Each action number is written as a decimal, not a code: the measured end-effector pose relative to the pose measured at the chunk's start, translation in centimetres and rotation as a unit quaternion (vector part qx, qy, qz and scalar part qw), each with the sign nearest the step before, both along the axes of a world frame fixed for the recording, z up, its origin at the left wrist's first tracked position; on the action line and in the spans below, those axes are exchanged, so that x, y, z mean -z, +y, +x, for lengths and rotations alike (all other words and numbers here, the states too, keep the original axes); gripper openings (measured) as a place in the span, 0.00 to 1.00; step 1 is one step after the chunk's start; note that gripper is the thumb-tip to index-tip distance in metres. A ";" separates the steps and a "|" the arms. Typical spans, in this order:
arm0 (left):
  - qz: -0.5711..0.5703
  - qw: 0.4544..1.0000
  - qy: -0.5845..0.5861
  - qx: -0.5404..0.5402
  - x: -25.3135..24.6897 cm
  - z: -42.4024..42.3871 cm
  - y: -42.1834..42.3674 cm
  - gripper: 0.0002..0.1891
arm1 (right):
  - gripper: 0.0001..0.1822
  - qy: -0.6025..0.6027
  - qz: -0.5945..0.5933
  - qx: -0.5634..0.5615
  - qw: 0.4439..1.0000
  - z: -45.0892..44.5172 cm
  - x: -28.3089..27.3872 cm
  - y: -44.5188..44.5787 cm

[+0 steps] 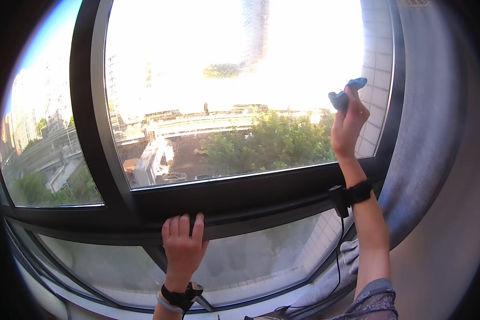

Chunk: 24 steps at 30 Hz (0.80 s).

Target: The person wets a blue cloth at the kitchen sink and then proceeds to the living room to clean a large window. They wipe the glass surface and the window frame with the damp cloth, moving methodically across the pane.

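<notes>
My right hand (350, 124) is raised at the right side of the large upper window pane (224, 120), its fingers closed on a bunched blue cloth (340, 100) held against or just before the glass. My left hand (184, 240) rests lower down, palm down, with its fingers over the dark horizontal window rail (264, 192); it holds no loose object. A black strap with a small device sits on each wrist, and a cable hangs from the right one. Marks and streaks show on the bright glass.
A grey curtain (428, 120) hangs along the right of the window. A second pane (52, 160) lies left, beyond a dark upright frame (100, 120). Lower panes (260, 256) sit beneath the rail. Trees, a road and buildings show outside.
</notes>
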<state>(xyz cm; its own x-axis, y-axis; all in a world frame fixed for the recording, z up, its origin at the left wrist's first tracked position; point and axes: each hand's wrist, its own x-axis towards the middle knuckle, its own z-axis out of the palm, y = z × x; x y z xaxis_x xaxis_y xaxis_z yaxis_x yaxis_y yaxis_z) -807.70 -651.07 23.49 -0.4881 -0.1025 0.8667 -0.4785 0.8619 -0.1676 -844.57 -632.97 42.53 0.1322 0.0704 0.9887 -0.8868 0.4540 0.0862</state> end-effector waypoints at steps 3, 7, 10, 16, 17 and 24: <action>0.003 1.000 -0.003 -0.012 0.3 0.2 0.1 0.34 | 0.37 0.019 0.128 -0.053 0.990 5.6 5.3 -1.7; 0.002 1.000 -0.015 -0.020 0.4 0.2 0.0 0.31 | 0.31 -0.001 0.286 -0.144 0.947 7.6 9.2 0.7; 0.020 1.000 -0.006 -0.004 -0.1 0.0 0.6 0.31 | 0.26 -0.157 0.229 -0.337 0.900 9.8 10.5 3.7; 0.268 0.896 0.015 0.353 3.4 -0.9 6.9 0.34 | 0.23 -0.543 0.182 -0.715 0.401 15.8 22.8 7.1; 0.341 0.848 -0.022 0.405 4.3 -1.2 8.1 0.40 | 0.24 -0.586 0.190 -0.706 0.349 17.0 24.0 6.9; 0.839 0.324 0.017 0.437 13.6 -3.2 10.8 0.27 | 0.31 -0.656 0.105 -0.715 0.217 20.7 32.0 7.2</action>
<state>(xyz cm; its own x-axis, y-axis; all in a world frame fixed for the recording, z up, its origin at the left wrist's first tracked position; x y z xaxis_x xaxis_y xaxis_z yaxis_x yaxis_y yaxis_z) -810.90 -640.22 9.92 -0.9592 -0.2793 -0.0441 0.0950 -0.4652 0.8801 -823.82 -625.73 10.51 -0.2814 -0.9532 0.1104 0.5686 -0.2583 -0.7810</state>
